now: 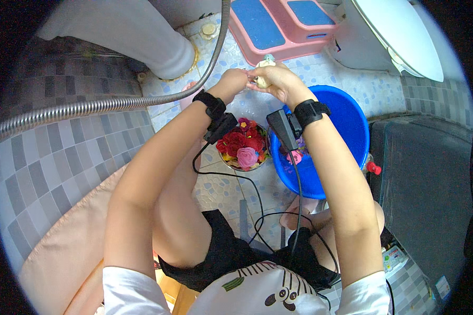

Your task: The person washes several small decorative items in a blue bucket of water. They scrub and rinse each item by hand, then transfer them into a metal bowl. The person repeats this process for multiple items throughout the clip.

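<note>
Far over the floor tiles [236, 189], my left hand [235, 81] and right hand [276, 80] both gripped a pale flower [265, 71]; more flowers [243, 144] waited in the pot, near the blue basin [347, 121].

one head-worn fisheye view looks steeply down, close over the raised forearms and tiled floor [220, 189].

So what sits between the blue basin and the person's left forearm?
In the head view, a round container of artificial flowers, red and pink, stands on the tiled floor between the blue basin and the left forearm.
</note>
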The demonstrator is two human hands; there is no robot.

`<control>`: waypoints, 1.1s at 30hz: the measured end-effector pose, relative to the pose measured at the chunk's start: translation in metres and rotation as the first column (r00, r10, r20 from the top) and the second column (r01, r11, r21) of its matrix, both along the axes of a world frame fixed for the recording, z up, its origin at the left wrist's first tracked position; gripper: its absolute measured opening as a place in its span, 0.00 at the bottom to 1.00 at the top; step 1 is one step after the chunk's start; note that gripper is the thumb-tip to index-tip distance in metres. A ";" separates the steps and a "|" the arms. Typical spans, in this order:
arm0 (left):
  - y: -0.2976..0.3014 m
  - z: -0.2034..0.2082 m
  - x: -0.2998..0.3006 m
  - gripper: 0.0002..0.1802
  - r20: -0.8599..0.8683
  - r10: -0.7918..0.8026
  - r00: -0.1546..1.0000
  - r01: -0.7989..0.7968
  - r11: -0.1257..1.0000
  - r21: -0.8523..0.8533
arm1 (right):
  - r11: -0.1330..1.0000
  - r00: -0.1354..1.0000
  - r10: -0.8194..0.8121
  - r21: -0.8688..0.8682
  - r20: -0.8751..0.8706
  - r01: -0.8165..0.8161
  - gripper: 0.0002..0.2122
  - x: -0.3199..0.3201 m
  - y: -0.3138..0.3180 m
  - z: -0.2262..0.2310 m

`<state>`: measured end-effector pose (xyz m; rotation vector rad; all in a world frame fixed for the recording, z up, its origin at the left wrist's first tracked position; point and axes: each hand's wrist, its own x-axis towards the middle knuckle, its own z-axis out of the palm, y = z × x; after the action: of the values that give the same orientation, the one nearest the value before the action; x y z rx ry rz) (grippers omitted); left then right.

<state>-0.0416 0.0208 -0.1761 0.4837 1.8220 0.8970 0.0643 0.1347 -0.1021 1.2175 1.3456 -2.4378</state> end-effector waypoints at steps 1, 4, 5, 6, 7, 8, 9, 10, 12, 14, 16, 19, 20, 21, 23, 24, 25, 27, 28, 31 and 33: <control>-0.003 0.005 0.001 0.19 -0.070 -0.011 0.997 0.005 0.996 -0.087 | 0.998 0.999 -0.047 0.045 0.009 0.047 0.15 0.001 -0.002 0.002; -0.014 0.025 0.004 0.19 0.051 0.107 0.993 -0.103 0.991 -0.085 | 0.975 0.986 -0.164 0.149 -0.023 0.165 0.15 0.006 -0.010 0.006; -0.019 0.034 0.008 0.20 0.039 0.128 0.991 -0.126 0.991 -0.051 | 0.974 0.986 -0.156 0.156 -0.061 0.164 0.13 0.008 -0.011 0.007; -0.017 0.043 0.013 0.20 0.198 0.341 0.919 -0.318 0.938 -0.139 | 0.973 0.984 -0.145 0.164 -0.100 0.160 0.12 0.009 -0.013 0.007; -0.022 0.051 0.021 0.20 0.208 0.351 0.913 -0.330 0.935 -0.131 | 0.970 0.991 -0.109 0.210 -0.080 0.123 0.12 0.008 -0.013 0.007; -0.024 0.060 0.026 0.20 0.218 0.358 0.908 -0.338 0.933 -0.121 | 0.962 0.995 -0.076 0.257 -0.059 0.089 0.13 0.007 -0.014 0.007; -0.027 0.066 0.029 0.20 0.235 0.356 0.904 -0.342 0.934 -0.100 | 0.951 0.998 -0.045 0.304 -0.037 0.054 0.14 0.006 -0.015 0.006; -0.031 0.070 0.034 0.20 0.225 0.374 0.900 -0.366 0.927 -0.078 | 0.937 0.998 -0.060 0.342 -0.032 0.068 0.18 0.004 -0.017 0.005; -0.031 0.067 0.040 0.21 0.198 0.389 0.900 -0.383 0.921 -0.069 | 0.942 0.999 -0.042 0.334 -0.007 0.042 0.19 0.001 -0.017 0.002; -0.025 0.052 0.040 0.19 0.142 0.433 0.890 -0.415 0.899 -0.139 | 0.942 0.999 -0.051 0.333 0.019 0.042 0.21 0.001 -0.018 -0.001; -0.025 0.030 0.035 0.20 0.052 0.241 0.969 -0.243 0.970 0.032 | 0.940 0.997 -0.072 0.336 0.026 0.059 0.22 0.001 -0.018 -0.007; -0.023 -0.006 0.034 0.19 -0.340 -0.055 0.939 0.082 0.994 0.066 | 0.948 0.998 -0.005 0.318 0.058 -0.014 0.20 -0.001 -0.015 -0.016; -0.019 -0.017 0.035 0.18 -0.478 -0.161 0.864 0.176 0.984 -0.014 | 0.945 0.998 0.049 0.322 0.027 -0.055 0.19 -0.005 -0.014 -0.020; -0.016 -0.027 0.036 0.17 -0.524 -0.165 0.836 0.202 0.979 0.015 | 0.937 0.996 0.088 0.336 0.023 -0.090 0.19 -0.008 -0.014 -0.023; -0.009 -0.044 0.037 0.15 -0.593 -0.180 0.785 0.243 0.970 0.027 | 0.888 0.988 0.150 0.435 0.032 -0.149 0.18 -0.016 -0.014 -0.029; -0.007 -0.052 0.039 0.14 -0.569 -0.074 0.819 0.175 0.976 0.126 | 0.840 0.983 0.175 0.514 0.048 -0.174 0.19 -0.018 -0.015 -0.031; -0.007 -0.059 0.040 0.14 -0.618 -0.164 0.769 0.257 0.964 0.064 | 0.782 0.975 0.194 0.583 0.105 -0.218 0.19 -0.022 -0.016 -0.033; -0.005 -0.071 0.040 0.15 -0.708 -0.322 0.628 0.391 0.918 -0.070 | 0.707 0.955 0.275 0.650 0.111 -0.279 0.20 -0.028 -0.021 -0.035; -0.003 -0.077 0.042 0.15 -0.757 -0.177 0.629 0.418 0.898 0.138 | 0.658 0.943 0.292 0.683 0.157 -0.317 0.21 -0.031 -0.026 -0.035; 0.012 -0.090 0.060 0.16 0.272 0.145 0.951 -0.307 0.512 0.802 | 0.406 0.852 0.281 0.749 0.443 -0.523 0.22 -0.041 -0.044 -0.038; 0.009 -0.092 0.061 0.17 -0.026 0.150 0.988 -0.071 0.607 0.791 | 0.471 0.841 0.267 0.698 0.470 -0.539 0.22 -0.044 -0.043 -0.038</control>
<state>0.0198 0.0296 -0.2680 0.9794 1.4485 1.8148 0.0206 0.0916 -0.1405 1.0981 2.4171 -1.1786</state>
